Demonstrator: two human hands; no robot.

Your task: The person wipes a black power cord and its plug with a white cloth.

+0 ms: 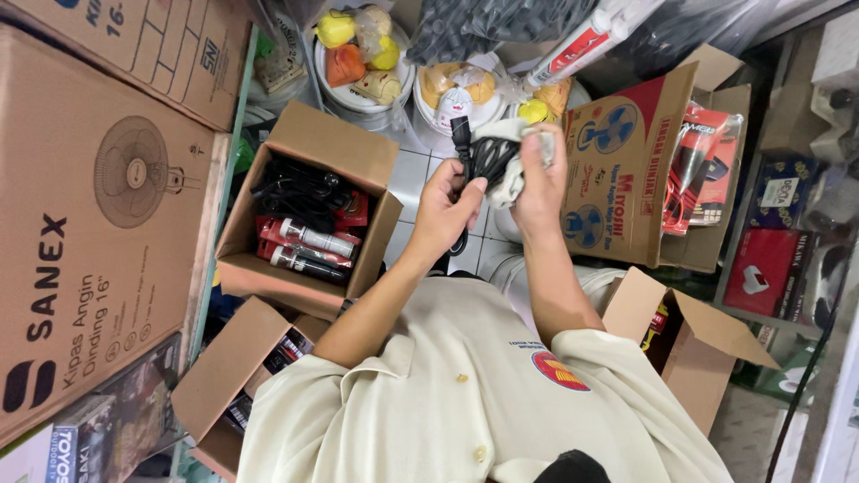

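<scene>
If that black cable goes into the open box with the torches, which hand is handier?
Probably the left. The left hand already grips the black cable, and the open box lies on its side. The right hand holds the white wrapping, farther from the box.

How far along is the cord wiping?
Done: can't tell; no finished pile shows. In hand: the left hand holds a black power cord while the right hand presses a white cloth around it. Left, likely: the open cardboard box on the left holds more black cords and some red-and-white tubes.
</scene>
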